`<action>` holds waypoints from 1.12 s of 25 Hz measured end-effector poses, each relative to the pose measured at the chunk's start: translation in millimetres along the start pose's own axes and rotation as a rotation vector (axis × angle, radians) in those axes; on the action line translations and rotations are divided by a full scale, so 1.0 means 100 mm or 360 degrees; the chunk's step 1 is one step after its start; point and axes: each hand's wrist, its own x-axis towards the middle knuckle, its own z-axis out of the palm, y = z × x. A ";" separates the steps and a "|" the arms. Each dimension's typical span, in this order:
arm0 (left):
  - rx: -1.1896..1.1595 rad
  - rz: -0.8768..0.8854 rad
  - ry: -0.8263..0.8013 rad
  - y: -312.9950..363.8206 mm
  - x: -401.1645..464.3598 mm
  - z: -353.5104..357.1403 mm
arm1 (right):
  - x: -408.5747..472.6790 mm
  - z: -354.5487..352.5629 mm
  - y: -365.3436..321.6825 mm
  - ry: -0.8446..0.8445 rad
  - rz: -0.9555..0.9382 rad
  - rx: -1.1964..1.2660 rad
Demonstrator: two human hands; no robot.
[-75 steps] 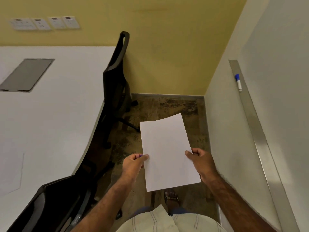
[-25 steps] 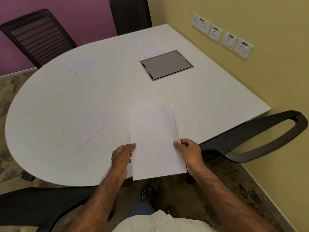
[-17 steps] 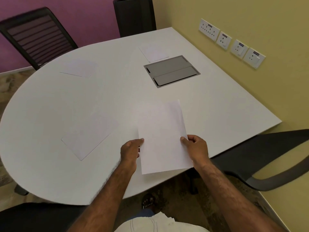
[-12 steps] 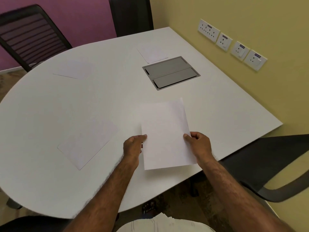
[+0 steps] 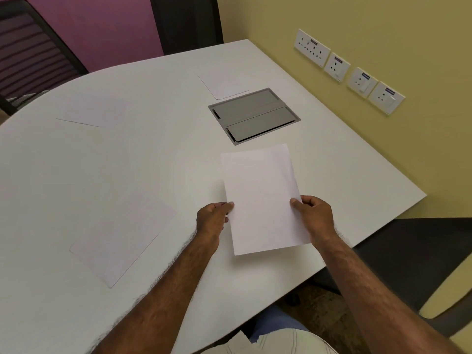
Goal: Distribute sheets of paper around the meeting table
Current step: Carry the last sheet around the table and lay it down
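Smooth white meeting table [image 5: 158,162] with rounded end beside yellow wall.
Left hand [image 5: 213,221] and right hand [image 5: 315,217] pinch opposite edges of a blank white paper sheet [image 5: 263,198] held just above the tabletop, near a grey rectangular metal hatch [image 5: 254,116].

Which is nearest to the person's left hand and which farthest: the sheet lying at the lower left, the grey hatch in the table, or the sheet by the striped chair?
From the left hand, in the head view:
1. Lower-left sheet, on the table just left of the hand.
2. Grey hatch, beyond the hand, toward the yellow wall.
3. Sheet by the striped chair, far left across the table.
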 end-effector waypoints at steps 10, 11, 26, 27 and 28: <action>0.0124 -0.0074 -0.0021 0.27 0.70 0.48 | 1.01 0.12 -0.23 -0.0002 0.0053 -0.0114; 0.0135 -0.0084 -0.0019 0.29 0.79 0.56 | 1.14 0.13 -0.24 -0.0002 0.0053 -0.0134; 0.0383 -0.0278 0.0060 0.26 2.00 1.82 | 3.16 0.12 -0.08 -0.0043 0.0015 -0.0402; 0.0392 -0.0281 0.0070 0.25 2.05 1.88 | 3.24 0.12 -0.05 -0.0047 0.0025 -0.0395; 0.0398 -0.0285 0.0080 0.23 2.11 1.93 | 3.34 0.12 -0.02 -0.0054 0.0037 -0.0390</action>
